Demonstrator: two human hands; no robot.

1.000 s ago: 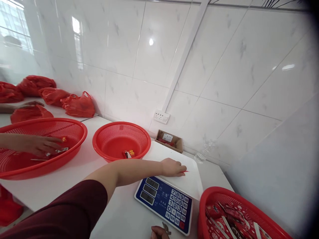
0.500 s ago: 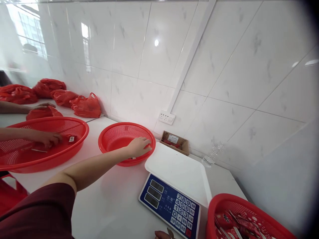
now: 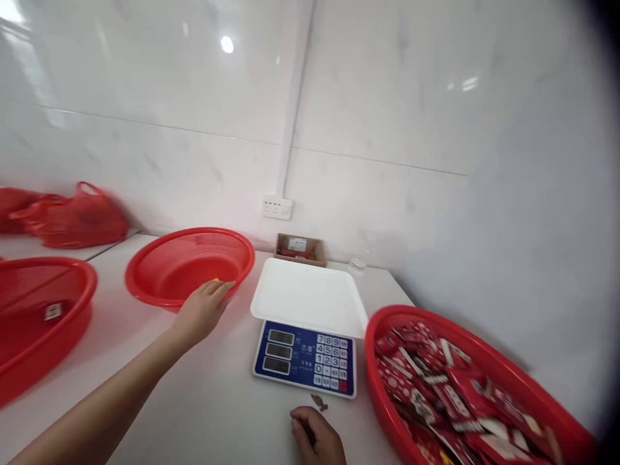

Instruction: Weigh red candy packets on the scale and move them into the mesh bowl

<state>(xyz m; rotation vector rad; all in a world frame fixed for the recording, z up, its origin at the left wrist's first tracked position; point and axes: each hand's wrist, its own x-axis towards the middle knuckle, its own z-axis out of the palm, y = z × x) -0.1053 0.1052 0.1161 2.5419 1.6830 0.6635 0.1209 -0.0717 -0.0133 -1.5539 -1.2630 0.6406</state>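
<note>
My left hand is at the near right rim of a round red basket, its fingers bent together with a small bit of yellow showing at the fingertips. Low in the view, my right hand rests on the white table with fingers curled; whether it holds anything is hidden. Just beyond it lies a small brown scrap. Between the baskets stands a blue scale with a bare white tray. To the right, a large red basket holds many red packets.
Another red basket with a red packet stands at the left edge. Red plastic bags lie at the back left. Against the wall are a cardboard box, a clear bottle and a socket.
The view has turned right and down, showing more of the packet basket. My left hand has drawn back from inside the round basket to its near rim. More of my right hand shows.
</note>
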